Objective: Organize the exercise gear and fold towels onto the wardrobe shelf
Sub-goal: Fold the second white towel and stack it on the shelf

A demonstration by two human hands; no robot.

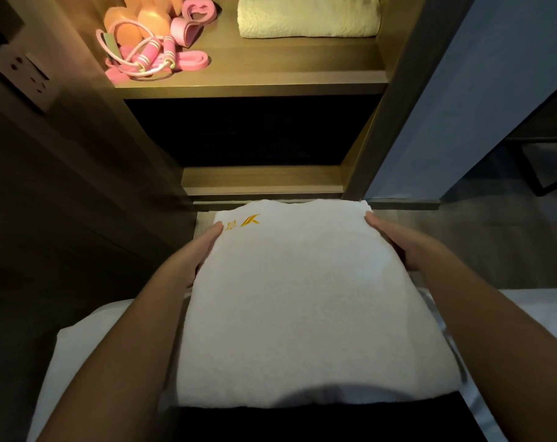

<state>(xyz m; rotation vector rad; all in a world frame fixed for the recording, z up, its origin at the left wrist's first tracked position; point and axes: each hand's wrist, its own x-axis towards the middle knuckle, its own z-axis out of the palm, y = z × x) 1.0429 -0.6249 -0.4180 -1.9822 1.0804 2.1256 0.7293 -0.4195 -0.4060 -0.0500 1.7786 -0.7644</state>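
Where the towel lies: folded white towel (pixel 306 298) held flat between both hands, over the bed (pixel 89 346) edge and in front of the open wardrobe, below the lit shelf (pixel 271 81) in the view.
Around it: the wardrobe's lower shelf (pixel 261 180) is just beyond the towel's far edge; grey floor (pixel 494 237) lies to the right; a wall socket (pixel 28 74) is on the dark panel to the left.
On the shelf, left: a pink skipping rope (pixel 143 59) coiled at the front, pink bands (pixel 191 14) beside and behind it, and orange dumbbells (pixel 149 23) at the back, all touching in one heap.
On the shelf, right: a folded cream towel (pixel 309 17), apart from the heap, taking up most of that side.
In the way: the wardrobe's right post (pixel 389 106) stands between the shelf and the blue-grey wall; the cream towel fills the right part of the shelf.
Towel's axis: its long axis runs from the person toward the wardrobe; the end with the yellow logo (pixel 245 222) is the far one, with the logo at the far left corner.
Left hand (pixel 191 253): laid along the towel's left side, fingers (pixel 215 231) straight and pressed together, pointing at the wardrobe.
Right hand (pixel 401 244): laid along the right side near the far corner, the visible fingers (pixel 374 220) straight; the rest are hidden under the towel.
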